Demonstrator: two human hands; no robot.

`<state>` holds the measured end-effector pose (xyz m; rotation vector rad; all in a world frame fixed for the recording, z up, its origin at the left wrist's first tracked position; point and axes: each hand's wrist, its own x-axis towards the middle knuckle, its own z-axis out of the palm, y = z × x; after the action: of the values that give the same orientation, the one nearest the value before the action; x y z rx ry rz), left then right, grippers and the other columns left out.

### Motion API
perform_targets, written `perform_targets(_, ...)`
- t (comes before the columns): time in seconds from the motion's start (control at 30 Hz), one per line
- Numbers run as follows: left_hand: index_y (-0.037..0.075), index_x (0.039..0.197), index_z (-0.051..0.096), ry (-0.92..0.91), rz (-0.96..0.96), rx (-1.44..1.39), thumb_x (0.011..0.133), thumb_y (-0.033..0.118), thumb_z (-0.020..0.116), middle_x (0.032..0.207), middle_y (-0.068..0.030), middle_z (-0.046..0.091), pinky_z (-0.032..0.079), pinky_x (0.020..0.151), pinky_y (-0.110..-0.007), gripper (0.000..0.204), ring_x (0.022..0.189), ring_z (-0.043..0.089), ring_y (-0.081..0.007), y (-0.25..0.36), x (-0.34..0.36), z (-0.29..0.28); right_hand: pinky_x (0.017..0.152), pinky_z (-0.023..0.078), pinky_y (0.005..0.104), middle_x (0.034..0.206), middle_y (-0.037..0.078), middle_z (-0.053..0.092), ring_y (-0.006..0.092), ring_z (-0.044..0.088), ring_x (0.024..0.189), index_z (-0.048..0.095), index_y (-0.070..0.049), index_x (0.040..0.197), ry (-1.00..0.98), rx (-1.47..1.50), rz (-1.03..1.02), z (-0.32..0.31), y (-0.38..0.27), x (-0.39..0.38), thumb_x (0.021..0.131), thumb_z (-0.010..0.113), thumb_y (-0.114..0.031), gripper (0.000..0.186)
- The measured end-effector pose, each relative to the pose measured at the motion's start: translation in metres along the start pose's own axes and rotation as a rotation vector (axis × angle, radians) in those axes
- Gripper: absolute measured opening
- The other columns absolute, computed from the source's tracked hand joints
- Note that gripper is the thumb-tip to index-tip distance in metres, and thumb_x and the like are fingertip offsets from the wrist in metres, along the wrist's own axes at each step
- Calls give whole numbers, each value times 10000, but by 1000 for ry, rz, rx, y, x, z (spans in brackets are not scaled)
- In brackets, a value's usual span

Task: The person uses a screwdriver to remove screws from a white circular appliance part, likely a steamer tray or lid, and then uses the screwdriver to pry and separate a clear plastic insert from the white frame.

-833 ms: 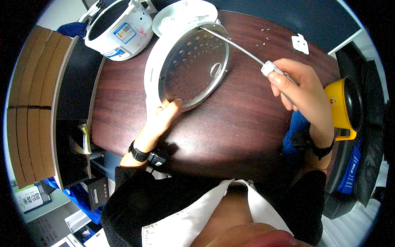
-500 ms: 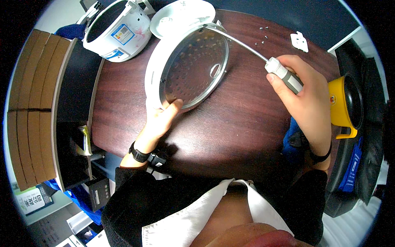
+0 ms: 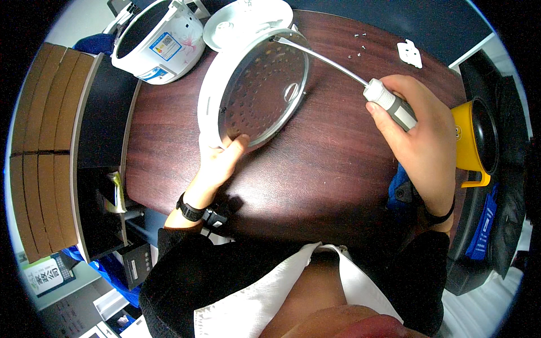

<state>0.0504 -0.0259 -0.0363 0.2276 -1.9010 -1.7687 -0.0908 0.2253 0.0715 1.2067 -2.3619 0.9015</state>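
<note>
My left hand (image 3: 224,158) grips a round white lid (image 3: 211,96) with a perforated metal inner plate (image 3: 259,90), held tilted up off the desk. My right hand (image 3: 417,135) is closed around a screwdriver (image 3: 394,107) with a grey-and-white handle. The shaft reaches up left to a dark spot on the lid's top rim, where the tip rests. Behind the lid lies a white round cover (image 3: 242,19). Several small screws (image 3: 358,45) and a white plastic piece (image 3: 409,53) lie at the desk's back right.
A white cooker body (image 3: 169,50) stands at back left on the wooden desk (image 3: 332,169). Cardboard boxes (image 3: 42,101) stand beside a dark shelf at left. A yellow container (image 3: 470,141), blue cloth (image 3: 397,191) and black padded surface (image 3: 501,225) are at right.
My right hand has turned around the screwdriver handle, exposing more of the grey grip. The lid and my left hand have shifted very slightly.
</note>
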Motion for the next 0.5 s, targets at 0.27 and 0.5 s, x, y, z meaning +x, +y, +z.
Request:
perform_targets(0.27, 59, 522, 384, 28, 53, 75, 696, -29, 598, 565, 15, 471, 375, 469, -231, 289, 509, 436, -60, 3, 1, 7, 584, 456, 385, 794, 108, 595, 315, 588, 681, 561, -77, 896, 36, -129, -57, 9, -4, -4, 745, 660, -202, 220)
perform_targets(0.5, 74, 521, 366, -88, 140, 181, 695, -46, 585, 540, 9, 459, 342, 442, -234, 305, 484, 422, -61, 1, 3, -3, 553, 445, 377, 724, 144, 596, 323, 587, 656, 584, -50, 827, -22, 59, -89, 13, 10, 7, 766, 645, -231, 201)
